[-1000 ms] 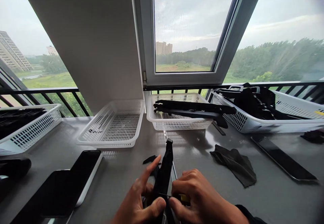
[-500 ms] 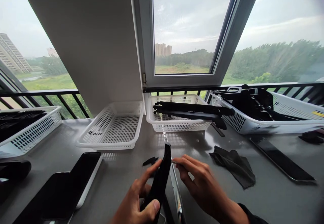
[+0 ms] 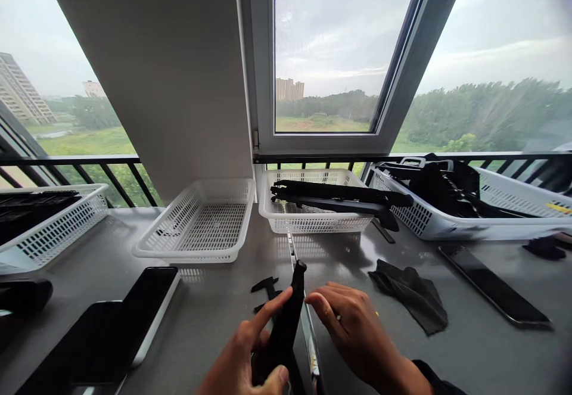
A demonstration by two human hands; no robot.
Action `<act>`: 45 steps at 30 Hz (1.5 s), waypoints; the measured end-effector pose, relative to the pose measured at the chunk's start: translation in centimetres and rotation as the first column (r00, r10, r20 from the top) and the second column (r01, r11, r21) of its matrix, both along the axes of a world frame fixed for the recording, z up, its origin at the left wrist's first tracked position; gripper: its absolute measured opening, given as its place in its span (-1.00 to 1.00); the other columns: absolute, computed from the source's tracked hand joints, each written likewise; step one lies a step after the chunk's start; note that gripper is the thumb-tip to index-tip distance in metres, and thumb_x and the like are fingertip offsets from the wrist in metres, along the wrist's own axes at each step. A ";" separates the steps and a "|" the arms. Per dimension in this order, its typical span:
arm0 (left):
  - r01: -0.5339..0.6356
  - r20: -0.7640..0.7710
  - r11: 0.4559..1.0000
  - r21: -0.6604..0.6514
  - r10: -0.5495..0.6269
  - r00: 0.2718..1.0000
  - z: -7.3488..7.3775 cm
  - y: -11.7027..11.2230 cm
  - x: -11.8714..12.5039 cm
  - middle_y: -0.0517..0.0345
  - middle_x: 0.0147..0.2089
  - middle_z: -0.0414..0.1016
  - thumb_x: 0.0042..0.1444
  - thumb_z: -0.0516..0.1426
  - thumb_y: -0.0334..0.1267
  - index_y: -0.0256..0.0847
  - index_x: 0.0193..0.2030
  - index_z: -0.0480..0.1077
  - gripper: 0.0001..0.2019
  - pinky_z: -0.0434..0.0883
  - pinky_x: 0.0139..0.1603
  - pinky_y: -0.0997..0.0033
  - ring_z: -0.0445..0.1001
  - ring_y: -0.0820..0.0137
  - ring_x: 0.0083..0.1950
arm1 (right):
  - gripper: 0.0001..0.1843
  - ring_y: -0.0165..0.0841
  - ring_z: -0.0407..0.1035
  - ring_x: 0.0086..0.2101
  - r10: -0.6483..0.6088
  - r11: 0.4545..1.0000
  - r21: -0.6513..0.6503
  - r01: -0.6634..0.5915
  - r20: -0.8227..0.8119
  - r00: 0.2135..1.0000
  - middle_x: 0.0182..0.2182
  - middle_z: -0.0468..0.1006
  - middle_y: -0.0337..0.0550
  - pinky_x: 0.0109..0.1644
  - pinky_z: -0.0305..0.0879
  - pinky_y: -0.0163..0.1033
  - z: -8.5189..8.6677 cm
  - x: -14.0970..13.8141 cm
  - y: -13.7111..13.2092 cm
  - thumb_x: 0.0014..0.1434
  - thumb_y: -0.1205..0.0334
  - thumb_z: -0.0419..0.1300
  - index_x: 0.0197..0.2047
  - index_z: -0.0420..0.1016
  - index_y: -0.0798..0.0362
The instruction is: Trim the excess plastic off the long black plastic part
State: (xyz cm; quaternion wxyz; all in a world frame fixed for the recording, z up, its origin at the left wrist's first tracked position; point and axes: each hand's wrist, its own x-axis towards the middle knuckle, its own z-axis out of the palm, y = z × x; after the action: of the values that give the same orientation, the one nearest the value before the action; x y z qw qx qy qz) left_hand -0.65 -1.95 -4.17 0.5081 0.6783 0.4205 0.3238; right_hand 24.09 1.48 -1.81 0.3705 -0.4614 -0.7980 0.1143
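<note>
My left hand [image 3: 257,347] is wrapped around a long black plastic part [image 3: 288,329], index finger stretched along its side and thumb across its lower end. The part stands tilted, its narrow tip pointing away from me. My right hand [image 3: 351,323] is closed beside the upper right edge of the part, thumb tip close against it. A small yellow tip [image 3: 377,313] shows behind that hand; what the fingers hold is hidden. Beneath the part, a shiny metal strip [image 3: 308,329] runs along the table. Black calipers [image 3: 269,288] lie left of the part.
A white basket [image 3: 322,225] ahead bears long black parts [image 3: 330,195]. Another white basket [image 3: 192,255] stands left of it; filled baskets stand at both sides. A dark cloth [image 3: 411,296] and a phone-like slab [image 3: 496,288] lie right, a phone [image 3: 152,305] left.
The tip of the black part has turned slightly to the right and lower. My right hand has rolled over, its fingers now more curled and the thumb nearer the part. More of the calipers shows.
</note>
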 end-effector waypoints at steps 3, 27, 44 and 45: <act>-0.046 -0.055 0.999 -0.027 0.044 0.998 0.3 -0.1 0.2 0.28 -0.30 0.43 0.03 0.22 -0.38 0.10 0.63 0.13 -0.03 0.40 -0.21 0.39 0.41 0.38 -0.33 | -0.31 -0.47 0.16 -0.56 -0.004 1.000 0.021 0.004 0.011 1.000 -0.62 0.32 -0.37 -0.41 -0.04 -0.26 -0.2 0.0 0.0 0.66 -0.09 -0.12 -0.52 0.20 0.00; 0.039 -0.004 0.999 -0.028 -0.039 0.999 0.3 0.2 0.2 0.40 -0.40 0.19 0.03 0.19 -0.49 0.12 0.65 0.06 0.02 0.15 -0.43 0.53 0.17 0.52 -0.46 | -0.30 -0.49 0.19 -0.59 -0.074 0.996 0.051 0.074 0.001 0.997 -0.63 0.30 -0.37 -0.41 -0.03 -0.27 -0.6 0.4 0.4 0.65 -0.09 -0.08 -0.54 0.27 0.01; -0.014 -0.066 0.999 -0.049 0.011 0.998 -0.2 -0.2 0.0 0.34 -0.33 0.30 0.07 0.24 -0.36 0.08 0.66 0.03 0.00 0.29 -0.29 0.41 0.28 0.43 -0.37 | -0.29 -0.49 0.16 -0.61 -0.120 0.987 0.108 0.118 0.010 0.993 -0.65 0.27 -0.37 -0.43 -0.05 -0.25 -0.8 0.1 0.4 0.64 -0.06 -0.07 -0.57 0.26 0.00; -0.021 -0.057 0.998 -0.064 0.017 0.998 -0.3 -0.2 -0.1 0.34 -0.32 0.31 0.06 0.23 -0.39 0.08 0.66 0.04 0.00 0.31 -0.27 0.41 0.29 0.44 -0.38 | -0.28 -0.49 0.16 -0.61 -0.119 0.987 0.106 0.117 0.014 0.993 -0.65 0.27 -0.37 -0.44 -0.06 -0.24 -0.8 0.1 0.3 0.64 -0.07 -0.07 -0.58 0.26 0.00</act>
State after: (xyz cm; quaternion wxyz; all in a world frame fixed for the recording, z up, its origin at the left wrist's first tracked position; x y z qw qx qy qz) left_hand -0.71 -2.14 -4.51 0.5147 0.6662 0.4514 0.2957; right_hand 24.21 1.81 -2.57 0.3924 -0.4889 -0.7778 0.0453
